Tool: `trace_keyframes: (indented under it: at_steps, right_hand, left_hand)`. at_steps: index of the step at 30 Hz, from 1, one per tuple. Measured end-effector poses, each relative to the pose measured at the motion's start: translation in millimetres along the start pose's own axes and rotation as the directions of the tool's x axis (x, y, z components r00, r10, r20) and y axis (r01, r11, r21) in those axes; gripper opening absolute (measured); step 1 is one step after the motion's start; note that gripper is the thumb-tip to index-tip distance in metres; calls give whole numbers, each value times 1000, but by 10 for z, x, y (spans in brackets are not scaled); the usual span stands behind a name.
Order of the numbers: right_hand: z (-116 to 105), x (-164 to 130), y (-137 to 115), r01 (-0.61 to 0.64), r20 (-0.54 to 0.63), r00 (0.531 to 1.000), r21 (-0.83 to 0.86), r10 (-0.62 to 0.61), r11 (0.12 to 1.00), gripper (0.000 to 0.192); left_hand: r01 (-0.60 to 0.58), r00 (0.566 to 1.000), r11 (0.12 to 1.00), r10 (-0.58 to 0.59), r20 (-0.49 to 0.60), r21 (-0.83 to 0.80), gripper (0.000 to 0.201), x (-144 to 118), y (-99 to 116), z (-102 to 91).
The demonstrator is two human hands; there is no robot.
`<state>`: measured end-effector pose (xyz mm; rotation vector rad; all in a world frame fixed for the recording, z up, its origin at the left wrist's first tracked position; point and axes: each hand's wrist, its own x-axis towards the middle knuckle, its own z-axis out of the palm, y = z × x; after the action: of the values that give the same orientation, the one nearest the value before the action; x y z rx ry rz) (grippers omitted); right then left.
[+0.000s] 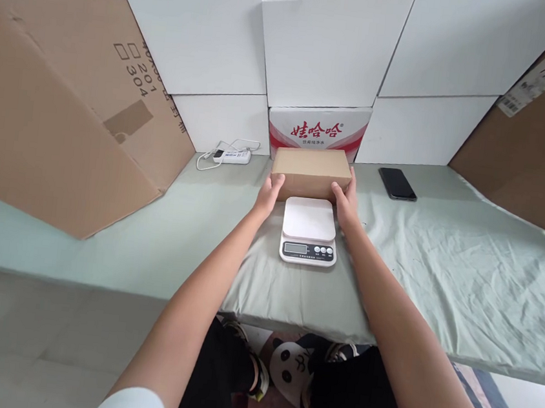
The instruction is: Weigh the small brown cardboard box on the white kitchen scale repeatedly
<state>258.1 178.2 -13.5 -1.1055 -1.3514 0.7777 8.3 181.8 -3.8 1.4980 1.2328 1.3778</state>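
Note:
A plain brown cardboard box (312, 164) is gripped at its two ends, just behind a white kitchen scale (310, 219). My left hand (268, 190) closes on the box's left end, thumb on the front face. At the other end my right hand (346, 197) holds it the same way, fingers wrapped round the side. Nothing lies on the scale's platform, and its display looks blank. Whether the box rests on the cloth or is slightly raised, I cannot tell.
White boxes (335, 48) form a wall at the back, one with red lettering. Large cardboard panels (70, 92) flank both sides. A white device with a cable (232, 156) lies left on the green cloth (190, 241); a black phone (398, 184) lies right.

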Motion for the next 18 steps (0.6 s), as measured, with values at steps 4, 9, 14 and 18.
trace_keyframes:
  at_steps: [4, 9, 14, 18]
  right_hand:
    - [-130, 40, -223, 69, -12, 998, -41, -69, 997, 121]
    - [-412, -390, -538, 145, 94, 985, -38, -141, 989, 117]
    - [-489, -946, -602, 78, 161, 985, -64, -67, 995, 112]
    - [-461, -1094, -543, 43, 171, 985, -70, -31, 997, 110]
  left_hand:
    - [-84, 996, 995, 85, 14, -48, 90, -51, 279, 109]
    - [-176, 981, 984, 179, 69, -40, 96, -652, 607, -55]
    - [-144, 985, 987, 150, 91, -68, 100, -1220, 581, -127]
    - [-122, 987, 989, 129, 94, -81, 97, -1339, 516, -146]
